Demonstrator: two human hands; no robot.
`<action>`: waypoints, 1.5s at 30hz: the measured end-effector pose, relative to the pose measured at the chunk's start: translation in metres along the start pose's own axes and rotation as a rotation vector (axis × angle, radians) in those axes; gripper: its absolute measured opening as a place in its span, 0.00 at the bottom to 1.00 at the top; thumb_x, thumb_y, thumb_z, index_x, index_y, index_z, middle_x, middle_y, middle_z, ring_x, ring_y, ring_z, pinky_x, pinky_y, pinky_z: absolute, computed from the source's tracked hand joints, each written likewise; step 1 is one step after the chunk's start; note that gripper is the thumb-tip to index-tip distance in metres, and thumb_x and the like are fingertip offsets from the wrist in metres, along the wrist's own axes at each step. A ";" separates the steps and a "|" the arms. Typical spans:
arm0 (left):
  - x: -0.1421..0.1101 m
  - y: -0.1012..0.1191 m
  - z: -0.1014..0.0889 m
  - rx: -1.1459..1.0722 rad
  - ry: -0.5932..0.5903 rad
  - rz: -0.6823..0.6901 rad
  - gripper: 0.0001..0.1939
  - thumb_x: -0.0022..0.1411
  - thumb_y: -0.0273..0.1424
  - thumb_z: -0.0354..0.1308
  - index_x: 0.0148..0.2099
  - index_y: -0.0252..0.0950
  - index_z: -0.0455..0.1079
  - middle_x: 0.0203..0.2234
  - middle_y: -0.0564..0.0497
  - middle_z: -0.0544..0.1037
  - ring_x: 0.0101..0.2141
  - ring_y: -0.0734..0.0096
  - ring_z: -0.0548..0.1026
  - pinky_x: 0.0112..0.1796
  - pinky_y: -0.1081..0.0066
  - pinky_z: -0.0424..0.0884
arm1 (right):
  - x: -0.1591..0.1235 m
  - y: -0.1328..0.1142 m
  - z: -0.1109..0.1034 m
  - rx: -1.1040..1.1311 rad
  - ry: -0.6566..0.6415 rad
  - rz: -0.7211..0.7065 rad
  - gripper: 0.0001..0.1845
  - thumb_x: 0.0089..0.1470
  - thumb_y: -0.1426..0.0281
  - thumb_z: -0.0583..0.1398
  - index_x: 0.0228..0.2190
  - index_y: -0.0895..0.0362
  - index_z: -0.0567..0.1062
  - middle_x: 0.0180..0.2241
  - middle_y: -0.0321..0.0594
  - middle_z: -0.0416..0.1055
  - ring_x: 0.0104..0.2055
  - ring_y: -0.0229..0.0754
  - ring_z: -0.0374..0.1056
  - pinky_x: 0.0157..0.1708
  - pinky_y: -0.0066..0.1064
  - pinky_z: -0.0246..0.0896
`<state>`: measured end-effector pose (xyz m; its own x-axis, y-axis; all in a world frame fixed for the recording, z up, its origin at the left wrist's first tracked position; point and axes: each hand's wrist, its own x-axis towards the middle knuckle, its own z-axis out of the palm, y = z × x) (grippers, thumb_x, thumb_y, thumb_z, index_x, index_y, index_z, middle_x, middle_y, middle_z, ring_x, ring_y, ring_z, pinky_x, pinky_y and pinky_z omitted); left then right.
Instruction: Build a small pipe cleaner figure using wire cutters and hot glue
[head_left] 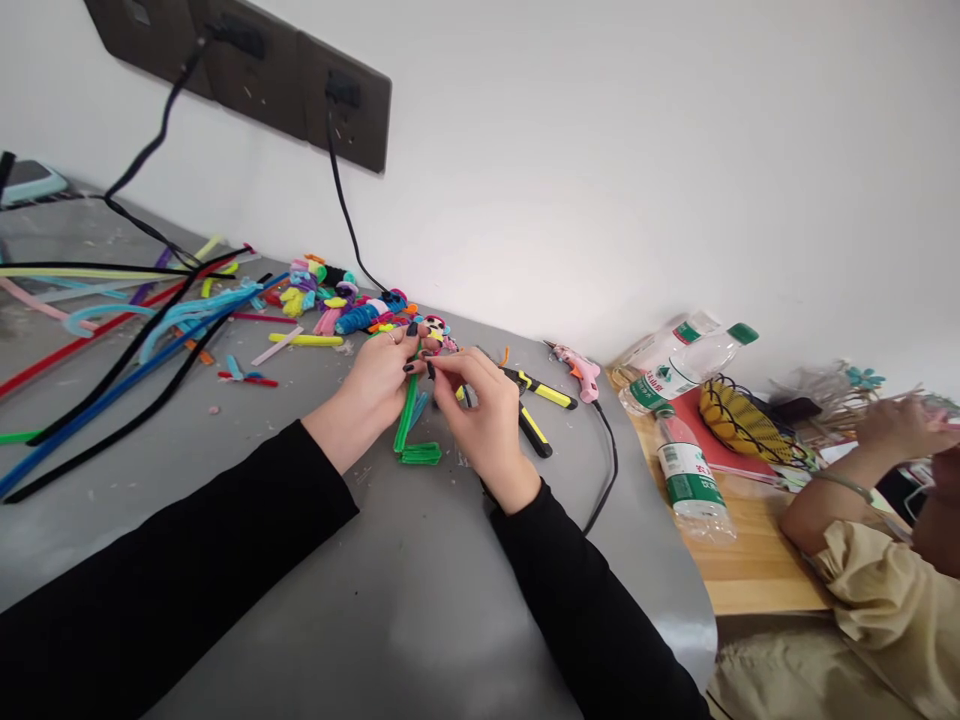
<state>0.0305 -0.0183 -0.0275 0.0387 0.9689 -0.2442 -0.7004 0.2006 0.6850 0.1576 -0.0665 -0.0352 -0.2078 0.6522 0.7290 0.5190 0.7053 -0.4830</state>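
Near the middle of the grey table, my left hand [379,385] is closed around a bent green pipe cleaner [407,415]. Its strands run down from my fingers and fold at the lower end, just over the tabletop. My right hand [480,405] meets the left at the fingertips, with thumb and forefinger pinched together. Whatever sits in that pinch is too small and too covered to make out. Behind my hands lie small figures of colourful pipe cleaners [367,315]. Yellow-and-black pliers [536,425] lie close to my right hand.
Long loose pipe cleaners [112,395] spread over the left side. A pink glue gun [579,375] with a black cord rests at the right. Plastic bottles [691,480] and a yellow basket [742,418] lie on a wooden table, by another person's arm [832,490]. Cords hang from wall sockets [300,90].
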 end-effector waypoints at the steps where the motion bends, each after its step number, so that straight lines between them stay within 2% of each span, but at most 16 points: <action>1: 0.000 0.001 0.000 -0.009 -0.005 -0.006 0.14 0.63 0.12 0.58 0.28 0.33 0.71 0.22 0.52 0.73 0.23 0.76 0.72 0.23 0.78 0.66 | 0.000 0.000 0.000 0.021 -0.006 -0.008 0.10 0.69 0.74 0.57 0.40 0.55 0.79 0.36 0.39 0.78 0.35 0.38 0.73 0.38 0.30 0.71; 5: -0.002 0.001 0.003 -0.036 -0.023 -0.016 0.15 0.63 0.11 0.56 0.29 0.33 0.70 0.24 0.50 0.75 0.27 0.71 0.76 0.30 0.74 0.74 | 0.000 0.002 0.002 0.066 -0.040 -0.001 0.12 0.70 0.72 0.58 0.42 0.55 0.82 0.40 0.42 0.81 0.40 0.39 0.76 0.43 0.32 0.73; 8: -0.003 -0.001 0.006 -0.051 -0.032 -0.013 0.15 0.63 0.11 0.55 0.29 0.34 0.70 0.25 0.49 0.76 0.29 0.68 0.78 0.35 0.70 0.78 | 0.000 0.003 0.002 0.124 -0.074 0.088 0.13 0.69 0.70 0.59 0.43 0.53 0.84 0.42 0.41 0.81 0.42 0.40 0.77 0.45 0.32 0.73; 12: -0.004 -0.002 0.007 -0.044 -0.054 0.001 0.14 0.62 0.13 0.58 0.28 0.33 0.70 0.25 0.49 0.76 0.29 0.69 0.78 0.35 0.71 0.78 | 0.000 0.005 0.001 0.245 -0.115 0.240 0.12 0.66 0.69 0.61 0.42 0.51 0.87 0.40 0.40 0.81 0.42 0.40 0.76 0.42 0.31 0.73; 16: -0.004 -0.003 0.006 -0.021 -0.043 0.023 0.14 0.61 0.13 0.57 0.27 0.34 0.70 0.23 0.51 0.74 0.28 0.70 0.77 0.33 0.72 0.76 | 0.001 0.007 0.002 0.376 -0.110 0.324 0.10 0.62 0.69 0.63 0.39 0.51 0.87 0.36 0.38 0.79 0.38 0.39 0.74 0.38 0.31 0.73; 20: -0.004 -0.004 0.004 0.015 -0.045 0.031 0.12 0.57 0.14 0.61 0.27 0.34 0.69 0.24 0.51 0.75 0.30 0.67 0.77 0.36 0.68 0.78 | 0.001 0.008 0.005 0.469 -0.114 0.375 0.08 0.58 0.68 0.65 0.36 0.52 0.86 0.35 0.37 0.79 0.36 0.38 0.73 0.39 0.31 0.75; 24: -0.003 -0.005 0.003 0.046 -0.042 0.025 0.11 0.54 0.15 0.62 0.27 0.34 0.70 0.25 0.51 0.75 0.30 0.67 0.77 0.35 0.68 0.77 | 0.000 0.008 0.007 0.508 -0.107 0.433 0.07 0.55 0.68 0.65 0.34 0.53 0.85 0.33 0.36 0.78 0.35 0.38 0.74 0.39 0.32 0.75; 32: -0.002 -0.005 0.004 0.094 -0.013 0.035 0.11 0.58 0.18 0.61 0.26 0.35 0.69 0.24 0.50 0.75 0.30 0.65 0.78 0.37 0.65 0.78 | 0.003 0.008 0.004 0.580 -0.116 0.467 0.05 0.54 0.66 0.67 0.32 0.52 0.85 0.37 0.38 0.82 0.41 0.41 0.76 0.45 0.35 0.75; 36: -0.002 -0.006 0.002 0.119 -0.001 0.040 0.12 0.60 0.19 0.61 0.25 0.35 0.70 0.22 0.50 0.74 0.30 0.65 0.77 0.35 0.66 0.76 | 0.002 0.010 0.005 0.584 -0.120 0.508 0.05 0.52 0.65 0.68 0.31 0.52 0.84 0.36 0.38 0.82 0.40 0.42 0.77 0.45 0.36 0.75; 41: -0.002 -0.008 0.001 0.141 0.013 0.034 0.14 0.61 0.16 0.58 0.25 0.33 0.71 0.21 0.51 0.73 0.25 0.70 0.73 0.29 0.72 0.70 | 0.003 0.008 0.004 0.607 -0.139 0.592 0.05 0.50 0.65 0.68 0.30 0.54 0.82 0.35 0.39 0.82 0.38 0.42 0.77 0.42 0.36 0.75; 45: -0.001 -0.003 0.002 0.129 0.014 0.023 0.15 0.63 0.15 0.57 0.26 0.32 0.72 0.20 0.53 0.71 0.19 0.77 0.65 0.23 0.76 0.64 | 0.007 0.002 -0.001 0.656 -0.148 0.635 0.08 0.52 0.65 0.66 0.35 0.53 0.80 0.36 0.38 0.81 0.34 0.40 0.75 0.39 0.34 0.74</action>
<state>0.0339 -0.0200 -0.0283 0.0130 0.9716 -0.2361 -0.6036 0.1959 0.7728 0.1574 -0.0607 -0.0304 -0.1726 0.9674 0.1856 0.0075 0.1897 -0.9818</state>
